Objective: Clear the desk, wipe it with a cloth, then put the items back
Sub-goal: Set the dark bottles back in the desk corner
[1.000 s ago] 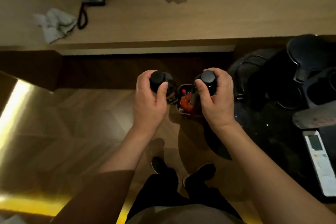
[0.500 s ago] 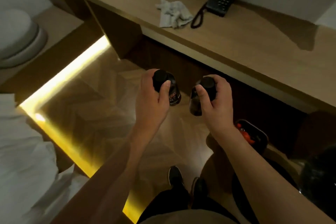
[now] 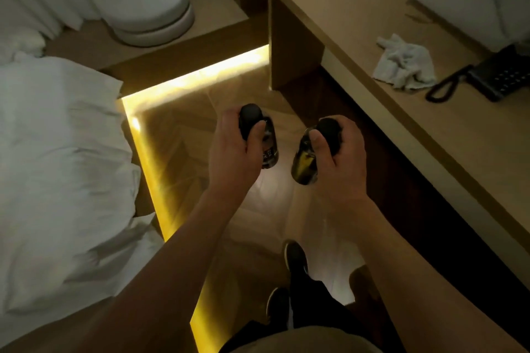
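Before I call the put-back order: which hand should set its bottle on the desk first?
Right, probably. The right hand holds its bottle on the side nearest the desk; the left hand, gripping the other bottle, is farther off, toward the bed.

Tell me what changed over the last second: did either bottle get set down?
No. The view swung left: the black chair and red-filled container dropped out of sight, and a bed and round stool came in. The desk now runs along the right. Unchanged: the left hand and right hand each grip a dark bottle over the floor; the cloth and phone lie on the desk.
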The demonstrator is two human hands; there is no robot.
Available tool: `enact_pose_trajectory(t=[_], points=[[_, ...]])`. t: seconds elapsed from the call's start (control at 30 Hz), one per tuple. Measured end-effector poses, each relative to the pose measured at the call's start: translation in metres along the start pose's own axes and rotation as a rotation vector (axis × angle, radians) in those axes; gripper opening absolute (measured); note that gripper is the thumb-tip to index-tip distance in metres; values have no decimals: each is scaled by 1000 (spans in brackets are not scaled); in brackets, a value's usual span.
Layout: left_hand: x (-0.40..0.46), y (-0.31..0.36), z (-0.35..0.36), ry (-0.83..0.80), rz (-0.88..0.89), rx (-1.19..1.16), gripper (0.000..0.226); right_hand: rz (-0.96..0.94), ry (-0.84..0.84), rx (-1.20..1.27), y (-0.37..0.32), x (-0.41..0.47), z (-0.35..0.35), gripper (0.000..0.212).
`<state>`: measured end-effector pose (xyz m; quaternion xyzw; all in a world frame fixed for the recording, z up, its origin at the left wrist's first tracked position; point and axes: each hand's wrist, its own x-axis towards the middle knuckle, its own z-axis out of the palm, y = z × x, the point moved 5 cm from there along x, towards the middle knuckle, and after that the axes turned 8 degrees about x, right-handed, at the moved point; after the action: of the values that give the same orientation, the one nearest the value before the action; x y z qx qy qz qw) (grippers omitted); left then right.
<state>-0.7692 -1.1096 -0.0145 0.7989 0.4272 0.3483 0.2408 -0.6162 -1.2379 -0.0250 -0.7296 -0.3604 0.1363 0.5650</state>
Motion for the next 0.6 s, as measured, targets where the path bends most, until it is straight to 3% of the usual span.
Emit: enact_pose_trajectory(t=[0.2,0.5,0.6], points=[[63,-15,20,55,-80,13,28,-37,-100,35,19,83,29,34],[173,-14,36,156,-152,32,33,-174,-113,83,8,205,56,40],[213,-24,39,180,-155,48,32,-197,-127,92,8,241,76,32]])
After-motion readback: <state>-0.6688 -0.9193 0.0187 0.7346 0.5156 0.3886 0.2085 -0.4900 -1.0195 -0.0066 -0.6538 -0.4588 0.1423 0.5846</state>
